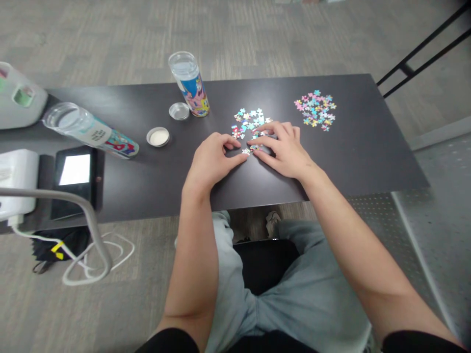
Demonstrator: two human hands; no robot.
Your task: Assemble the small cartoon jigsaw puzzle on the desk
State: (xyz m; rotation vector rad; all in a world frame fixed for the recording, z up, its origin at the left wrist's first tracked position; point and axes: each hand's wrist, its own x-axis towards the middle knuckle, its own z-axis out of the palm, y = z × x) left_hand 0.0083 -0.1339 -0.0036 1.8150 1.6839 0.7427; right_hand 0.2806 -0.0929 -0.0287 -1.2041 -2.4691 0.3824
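Small jigsaw puzzle pieces (253, 119) lie in a loose cluster on the dark table, just beyond my two hands. My left hand (211, 159) rests at the cluster's near left side, index finger and thumb apart. Its thumb tip touches a pale puzzle piece (246, 152). From the right, my right hand (285, 147) reaches over the cluster with fingers spread, its fingertips down among the pieces and partly covering them. The right thumb is close to that same pale piece. A second pile of puzzle pieces (316, 110) lies farther right.
A clear tube with a cartoon print (195, 90) stands at the back; another printed tube (99, 135) is at the left. Two round lids (179, 111) (158, 137) sit between them. Farther left are a lit-screen device (74, 169), a white box (18, 179) and a cable (55, 239).
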